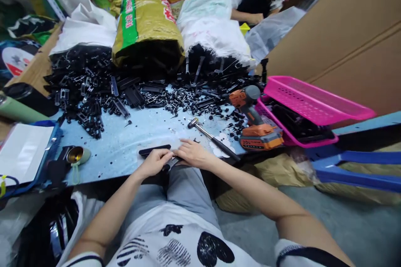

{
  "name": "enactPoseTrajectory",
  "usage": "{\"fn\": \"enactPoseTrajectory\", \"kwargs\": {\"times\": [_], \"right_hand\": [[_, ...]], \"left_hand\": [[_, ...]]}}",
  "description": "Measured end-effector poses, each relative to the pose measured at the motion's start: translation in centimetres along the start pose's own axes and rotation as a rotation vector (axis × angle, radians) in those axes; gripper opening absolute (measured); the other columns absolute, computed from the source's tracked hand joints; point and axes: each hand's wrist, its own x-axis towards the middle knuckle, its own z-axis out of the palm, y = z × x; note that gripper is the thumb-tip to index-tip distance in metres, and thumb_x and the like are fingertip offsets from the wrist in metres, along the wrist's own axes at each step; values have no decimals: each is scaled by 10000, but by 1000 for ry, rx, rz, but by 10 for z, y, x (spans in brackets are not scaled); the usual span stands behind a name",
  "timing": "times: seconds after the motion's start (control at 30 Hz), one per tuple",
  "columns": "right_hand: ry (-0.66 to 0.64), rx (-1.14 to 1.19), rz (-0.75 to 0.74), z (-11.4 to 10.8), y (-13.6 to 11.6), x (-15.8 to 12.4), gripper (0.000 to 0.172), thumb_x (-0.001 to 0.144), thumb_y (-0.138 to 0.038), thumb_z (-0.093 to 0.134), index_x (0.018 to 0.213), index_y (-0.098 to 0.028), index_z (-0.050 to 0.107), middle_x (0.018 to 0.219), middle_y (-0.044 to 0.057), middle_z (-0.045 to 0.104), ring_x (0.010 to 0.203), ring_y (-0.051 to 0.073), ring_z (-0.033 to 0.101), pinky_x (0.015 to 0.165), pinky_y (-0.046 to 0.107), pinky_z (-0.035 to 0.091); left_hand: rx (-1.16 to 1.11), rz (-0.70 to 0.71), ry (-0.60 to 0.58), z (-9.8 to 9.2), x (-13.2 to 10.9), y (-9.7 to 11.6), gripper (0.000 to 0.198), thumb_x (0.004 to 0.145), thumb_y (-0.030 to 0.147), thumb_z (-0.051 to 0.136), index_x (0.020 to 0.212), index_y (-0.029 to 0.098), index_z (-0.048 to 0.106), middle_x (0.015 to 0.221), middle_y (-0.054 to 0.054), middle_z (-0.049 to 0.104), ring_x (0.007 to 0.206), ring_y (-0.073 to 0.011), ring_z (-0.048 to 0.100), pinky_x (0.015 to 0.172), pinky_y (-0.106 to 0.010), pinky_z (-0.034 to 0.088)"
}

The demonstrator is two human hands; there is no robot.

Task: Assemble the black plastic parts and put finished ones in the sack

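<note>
Close to the table's front edge, my left hand [156,162] is closed, with thumb and fingers pinching a small black plastic part [169,164]. My right hand [193,153] meets it from the other side, thumb and fingers closed on the same part, which the fingers mostly hide. Just behind my left hand lies a flat black bar [154,149]. A hammer [216,139] with a metal head and dark handle rests right of my right hand. Beyond it stands an orange and grey cordless drill [252,119] on its battery.
Heaps of small black parts [138,91] spill from a yellow-green sack [147,16] and white sacks [213,29]. Right are pink baskets [316,100] and a cardboard sheet [338,37]. A small cup [82,155] and clipboard [25,150] are left. Another person's arm [249,17] shows behind.
</note>
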Motion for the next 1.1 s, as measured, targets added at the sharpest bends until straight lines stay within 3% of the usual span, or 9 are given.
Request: {"fn": "enactPoseTrajectory", "kwargs": {"times": [0.07, 0.13, 0.27, 0.33, 0.47, 0.67, 0.8, 0.93, 1.1], "right_hand": [[-170, -16, -2, 9, 8, -4, 502, 938, -531, 288, 1009, -126, 577, 809, 85, 627, 705, 173, 586, 704, 303, 407], [-231, -30, 44, 19, 10, -8, 496, 930, -549, 288, 965, -133, 554, 806, 80, 618, 653, 165, 578, 616, 268, 364], [-231, -45, 112, 34, 10, -8, 399, 957, -477, 298, 954, -154, 532, 875, 79, 611, 729, 165, 591, 619, 252, 324], [-230, -49, 182, 35, 8, -6, 388, 960, -473, 293, 968, -166, 530, 873, 72, 611, 739, 164, 593, 604, 247, 304], [-212, -75, 247, 27, 5, -1, 389, 961, -482, 281, 982, -188, 536, 882, 62, 616, 742, 166, 595, 583, 248, 273], [-270, 4, 216, 23, 5, 0, 379, 946, -500, 335, 955, -191, 553, 864, 47, 633, 691, 139, 588, 543, 245, 227], [-232, -28, 260, 26, 1, 0, 394, 953, -501, 309, 972, -192, 552, 880, 48, 632, 716, 143, 590, 551, 250, 224], [-133, -101, 233, 21, -6, 3, 397, 969, -475, 271, 997, -189, 546, 886, 60, 619, 750, 154, 574, 590, 265, 237], [-67, -199, 174, 5, -13, 12, 319, 987, -358, 283, 1002, -167, 539, 867, 78, 606, 767, 161, 543, 617, 281, 233]], "left_hand": [[281, 92, 13, -8, 4, -5, 345, 909, 400, 422, 1081, 171, 614, 1049, -86, 624, 973, -217, 562, 861, -345, 445], [558, 121, 11, -14, 11, -13, 348, 904, 338, 442, 1209, 200, 537, 1201, -100, 556, 1123, -247, 482, 955, -395, 383], [806, 91, -170, -16, 23, -27, 358, 921, 294, 387, 1253, 190, 470, 1165, -106, 562, 1102, -245, 485, 934, -397, 389], [835, 92, -168, -13, 24, -27, 391, 911, 402, 400, 1233, 189, 465, 1143, -107, 561, 1075, -256, 496, 910, -405, 396], [850, 67, -104, -5, 20, -23, 657, 716, 659, 567, 1155, 179, 473, 1055, -110, 565, 1002, -290, 516, 839, -405, 416], [853, 84, -88, -3, 20, -26, 728, 627, 701, 622, 1128, 194, 477, 1063, -110, 550, 1026, -300, 505, 868, -411, 394], [848, 120, -111, -7, 22, -27, 687, 651, 674, 623, 1120, 196, 471, 1062, -107, 563, 1012, -297, 523, 880, -421, 391], [790, 102, -21, -9, 18, -30, 624, 692, 599, 630, 1141, 210, 437, 1043, -83, 579, 973, -271, 562, 777, -369, 446], [740, 216, 98, -12, 11, -39, 484, 733, 471, 631, 1095, 201, 456, 1018, -78, 592, 968, -248, 586, 762, -349, 471]]}}
